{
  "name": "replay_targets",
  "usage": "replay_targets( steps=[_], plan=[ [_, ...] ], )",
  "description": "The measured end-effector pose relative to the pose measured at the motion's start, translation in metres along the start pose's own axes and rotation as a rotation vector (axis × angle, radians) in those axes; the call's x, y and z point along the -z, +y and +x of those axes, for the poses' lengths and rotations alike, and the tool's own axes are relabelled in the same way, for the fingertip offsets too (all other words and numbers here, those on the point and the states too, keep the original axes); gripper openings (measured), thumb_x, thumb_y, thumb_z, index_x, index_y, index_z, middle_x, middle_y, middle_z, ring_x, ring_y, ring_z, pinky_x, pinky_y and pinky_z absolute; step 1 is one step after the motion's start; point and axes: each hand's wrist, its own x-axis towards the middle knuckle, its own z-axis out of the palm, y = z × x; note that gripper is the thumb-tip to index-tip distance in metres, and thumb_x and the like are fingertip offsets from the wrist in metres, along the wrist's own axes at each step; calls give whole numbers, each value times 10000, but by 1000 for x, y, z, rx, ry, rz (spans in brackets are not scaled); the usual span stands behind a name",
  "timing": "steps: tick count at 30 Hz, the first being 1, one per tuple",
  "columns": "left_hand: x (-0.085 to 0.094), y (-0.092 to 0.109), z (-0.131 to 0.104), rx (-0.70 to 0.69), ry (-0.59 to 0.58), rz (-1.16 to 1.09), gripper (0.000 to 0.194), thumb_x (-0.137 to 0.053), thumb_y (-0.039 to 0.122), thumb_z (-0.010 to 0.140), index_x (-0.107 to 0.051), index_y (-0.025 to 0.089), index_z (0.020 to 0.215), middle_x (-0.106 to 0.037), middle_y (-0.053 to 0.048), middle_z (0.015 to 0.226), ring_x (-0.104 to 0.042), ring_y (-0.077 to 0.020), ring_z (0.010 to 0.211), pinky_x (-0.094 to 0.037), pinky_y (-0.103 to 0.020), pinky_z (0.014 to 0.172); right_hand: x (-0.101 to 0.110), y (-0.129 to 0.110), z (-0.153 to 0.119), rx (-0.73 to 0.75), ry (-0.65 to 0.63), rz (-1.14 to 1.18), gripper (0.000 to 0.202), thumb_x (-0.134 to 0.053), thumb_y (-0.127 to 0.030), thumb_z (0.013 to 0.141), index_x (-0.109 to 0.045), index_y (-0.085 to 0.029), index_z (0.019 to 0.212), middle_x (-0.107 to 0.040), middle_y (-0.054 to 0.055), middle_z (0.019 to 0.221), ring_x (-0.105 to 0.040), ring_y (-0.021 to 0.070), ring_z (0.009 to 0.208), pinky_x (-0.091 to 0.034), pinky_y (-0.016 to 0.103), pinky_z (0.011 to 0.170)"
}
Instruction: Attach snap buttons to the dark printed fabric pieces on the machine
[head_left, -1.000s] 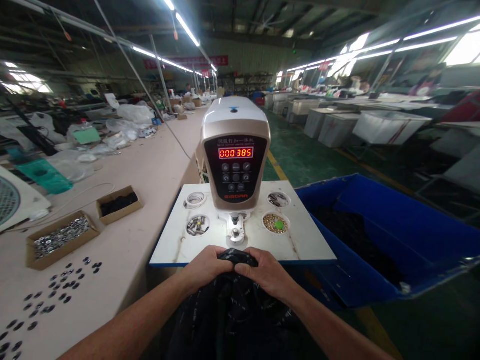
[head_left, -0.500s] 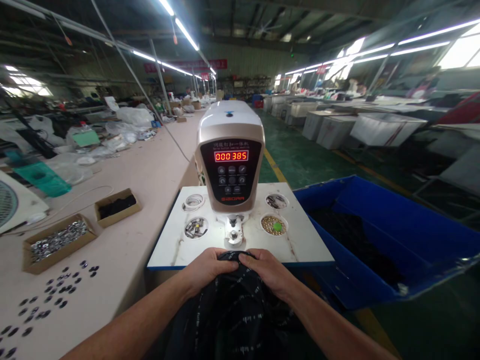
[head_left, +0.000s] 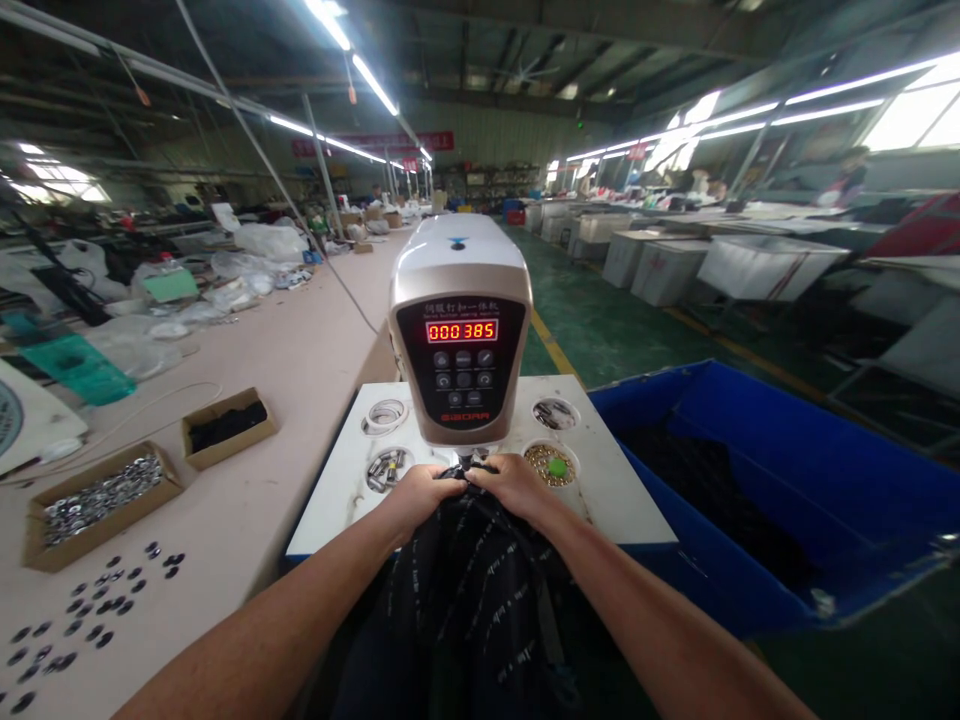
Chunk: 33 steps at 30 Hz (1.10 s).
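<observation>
Between my hands I hold a dark garment (head_left: 480, 580) with small white lettering; its edge lies under the head of the button machine (head_left: 461, 260). My left hand (head_left: 424, 495) is closed on the edge from the left. From the right, my right hand (head_left: 514, 485) pinches the same edge, the two thumbs close together. The press tip sits just above the cloth between them; whether it touches, I cannot tell. The machine's red display reads 000385. Its white tabletop (head_left: 337, 510) has round wells, one with brass-coloured parts (head_left: 540, 463), another with metal pieces (head_left: 384, 470).
On the left table (head_left: 300, 370) are a carton of metal rings (head_left: 105, 500), a carton of black pieces (head_left: 229, 425), and several loose dark snap parts (head_left: 112, 605). A blue bin (head_left: 855, 500) holding dark cloth stands at the right, beside the machine.
Both hands have moved forward with the garment, bringing its edge from the tabletop's front to beneath the press head. The view has tilted slightly. The display is unchanged.
</observation>
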Motion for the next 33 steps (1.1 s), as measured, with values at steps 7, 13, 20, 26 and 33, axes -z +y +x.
replay_targets(
  steps=[7, 13, 20, 26, 33],
  plan=[
    [1, -3, 6, 19, 35, -15, 323, -756, 344, 631, -725, 129, 870, -738, -46, 759, -665, -222, 728, -469, -297, 689, -4, 5, 11, -1, 2, -23, 359, -641, -488, 791, -679, -161, 647, -564, -17, 592, -538, 155, 644, -307, 258, 573],
    [3, -6, 10, 60, 7, -44, 324, -774, 348, 607, -723, 129, 840, -743, -65, 764, -669, -224, 719, -479, -304, 685, -4, 6, 12, -18, 22, -22, 344, -663, -492, 789, -719, -156, 739, -657, 4, 673, -593, 172, 695, -352, 254, 591],
    [8, -10, 8, 53, 11, -17, 445, -804, 452, 605, -710, 138, 905, -756, -72, 820, -679, -221, 733, -496, -310, 710, -9, 8, 11, 2, 106, -64, 274, -654, -436, 825, -733, -177, 869, -742, 34, 845, -638, 184, 786, -399, 252, 670],
    [7, -12, 3, -95, 120, 204, 367, -701, 518, 744, -694, 158, 814, -730, -47, 790, -642, -231, 767, -440, -308, 700, -16, 7, 5, 44, 183, -168, 247, -549, -391, 932, -706, -200, 935, -766, 76, 935, -676, 219, 878, -385, 274, 714],
    [2, -19, 9, -235, 367, 482, 247, -592, 441, 865, -649, 201, 842, -697, -48, 858, -612, -249, 880, -389, -326, 797, -20, 11, 7, 23, 209, -290, 219, -580, -378, 943, -674, -193, 1013, -768, 117, 988, -693, 266, 965, -388, 301, 764]
  ],
)
